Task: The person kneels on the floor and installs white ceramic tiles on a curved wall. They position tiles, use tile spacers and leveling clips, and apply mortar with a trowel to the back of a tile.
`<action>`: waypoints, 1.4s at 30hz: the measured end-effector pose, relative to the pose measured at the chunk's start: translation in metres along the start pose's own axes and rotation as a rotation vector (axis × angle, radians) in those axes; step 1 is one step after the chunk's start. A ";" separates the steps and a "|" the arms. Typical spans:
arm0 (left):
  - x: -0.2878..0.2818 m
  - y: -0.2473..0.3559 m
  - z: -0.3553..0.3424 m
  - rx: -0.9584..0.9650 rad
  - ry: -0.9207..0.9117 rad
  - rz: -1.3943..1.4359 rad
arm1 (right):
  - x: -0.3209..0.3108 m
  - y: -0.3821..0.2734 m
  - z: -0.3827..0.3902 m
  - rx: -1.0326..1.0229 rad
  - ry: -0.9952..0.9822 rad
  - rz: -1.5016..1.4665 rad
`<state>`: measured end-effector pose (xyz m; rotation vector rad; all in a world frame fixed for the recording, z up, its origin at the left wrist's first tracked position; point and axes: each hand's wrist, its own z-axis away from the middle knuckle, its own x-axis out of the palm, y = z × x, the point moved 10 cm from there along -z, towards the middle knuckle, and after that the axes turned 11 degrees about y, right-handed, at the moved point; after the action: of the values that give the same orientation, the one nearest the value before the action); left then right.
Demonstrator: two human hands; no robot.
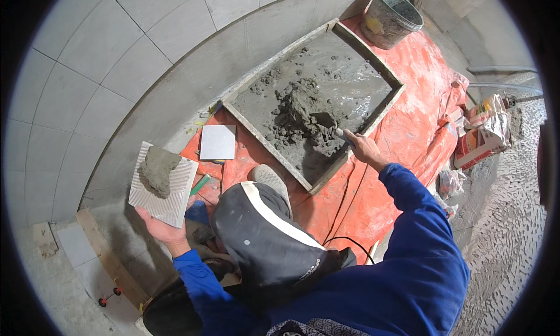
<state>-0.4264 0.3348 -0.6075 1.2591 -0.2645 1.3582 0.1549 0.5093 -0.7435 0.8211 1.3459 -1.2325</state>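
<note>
My left hand (163,226) supports a ribbed white tile (175,206) from below, its fingers mostly hidden under it. A lump of grey mortar (158,171) sits on the tile's grooved back. My right hand (366,150) is closed round the handle of a trowel (324,120). The blade rests in the heap of mortar (300,102) inside a shallow wooden-framed mixing tray (265,142). Wet, smooth mortar covers the tray's right part, with loose crumbs around the heap.
A dirty bucket (389,22) stands behind the tray on an orange sheet (420,102). Another white tile (217,142) lies left of the tray. Torn bags (481,137) sit at the right. A tiled wall (99,61) rises at left; a wooden board (111,257) lies lower left.
</note>
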 end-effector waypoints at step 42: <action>-0.032 0.006 0.000 0.037 0.120 -0.034 | -0.008 0.009 -0.018 0.518 -0.185 -0.404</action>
<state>-0.4408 0.3148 -0.6289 1.2024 -0.1346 1.4084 0.1601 0.5299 -0.7399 0.7784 1.0808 -1.9769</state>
